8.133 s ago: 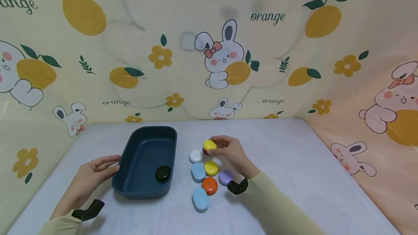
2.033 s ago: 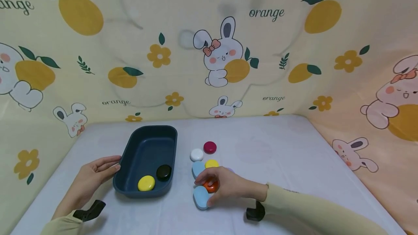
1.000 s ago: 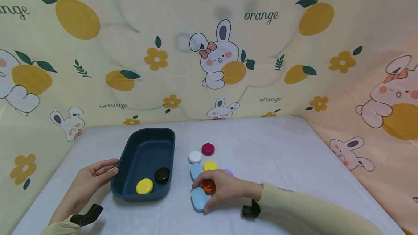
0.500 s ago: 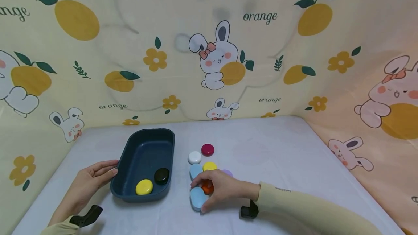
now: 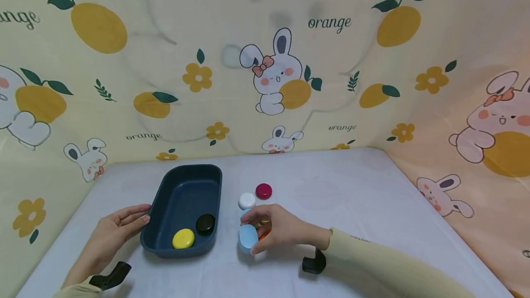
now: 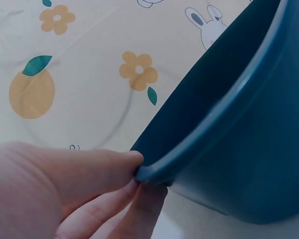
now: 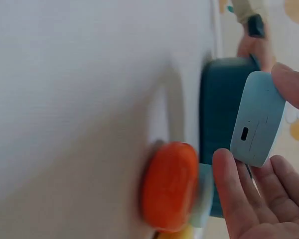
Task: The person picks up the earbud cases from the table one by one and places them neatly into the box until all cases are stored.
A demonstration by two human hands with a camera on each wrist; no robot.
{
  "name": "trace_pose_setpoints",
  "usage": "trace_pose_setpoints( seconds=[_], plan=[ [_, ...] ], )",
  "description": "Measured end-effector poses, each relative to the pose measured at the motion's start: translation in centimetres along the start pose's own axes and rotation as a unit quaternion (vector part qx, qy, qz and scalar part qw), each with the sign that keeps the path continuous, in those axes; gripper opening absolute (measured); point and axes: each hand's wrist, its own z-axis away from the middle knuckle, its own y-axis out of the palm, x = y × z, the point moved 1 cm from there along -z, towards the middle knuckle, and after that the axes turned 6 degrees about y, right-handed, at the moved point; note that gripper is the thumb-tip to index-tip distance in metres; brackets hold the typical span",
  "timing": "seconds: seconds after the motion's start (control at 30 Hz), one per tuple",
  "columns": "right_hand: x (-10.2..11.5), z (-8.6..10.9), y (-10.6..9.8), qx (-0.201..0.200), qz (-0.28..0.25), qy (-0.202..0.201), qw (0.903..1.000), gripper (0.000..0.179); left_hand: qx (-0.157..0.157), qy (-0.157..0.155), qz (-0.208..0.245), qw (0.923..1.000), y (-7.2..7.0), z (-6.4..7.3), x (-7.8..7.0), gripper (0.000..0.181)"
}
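Note:
My left hand (image 5: 109,238) is at the left side of a dark blue rectangular container (image 5: 145,238); in the left wrist view its rim lies between thumb and fingers. A yellow round case (image 5: 183,238) and a black round case (image 5: 205,224) lie inside. My right hand (image 5: 281,229) pinches a light blue earbud case (image 5: 248,237) between thumb and fingers, tilted and lifted off the table. A charging port shows on its underside in the right wrist view. An orange case (image 7: 170,186) lies beneath that hand, mostly hidden in the head view.
Behind the right hand lie a white round case (image 5: 247,201) and a dark red one (image 5: 263,191). Another light blue case and a yellow one are partly covered by the hand. A patterned cloth (image 5: 198,105) stands behind the white table (image 5: 339,187).
A yellow case was put into the container. My right hand came to the nearest light blue earbud case, took hold and has now raised it. The left hand stayed at the container.

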Motion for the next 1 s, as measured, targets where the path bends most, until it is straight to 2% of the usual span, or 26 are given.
trace_pose_setpoints(
  seconds=[0.13, 0.3, 0.57, 0.77, 1.0],
  plan=[
    [0.5, -0.5, -0.1, -0.023, -0.043, 0.007, 0.9988, 0.054, -0.004, -0.007, 0.007, 0.9999, 0.1, 0.2, 0.2, 0.069],
    [1.1, -1.7, -0.5, -0.071, -0.093, 0.004, 0.9931, 0.051, -0.006, -0.006, -0.003, 1.0, 0.3, 0.2, 0.1, 0.07],
    [2.4, -5.9, -0.5, -0.15, -0.139, 0.023, 0.9786, 0.049, -0.006, 0.002, -0.005, 1.0, 0.1, 0.1, 0.2, 0.07],
    [4.5, -9.4, 0.6, -0.167, -0.169, 0.035, 0.9708, 0.047, -0.003, 0.008, 0.001, 1.0, -0.2, 0.1, 0.0, 0.07],
    [5.9, -12.9, 2.2, -0.169, -0.167, 0.049, 0.9701, 0.044, -0.004, 0.009, 0.005, 0.9999, -0.1, -0.1, 0.1, 0.069]
  ],
)
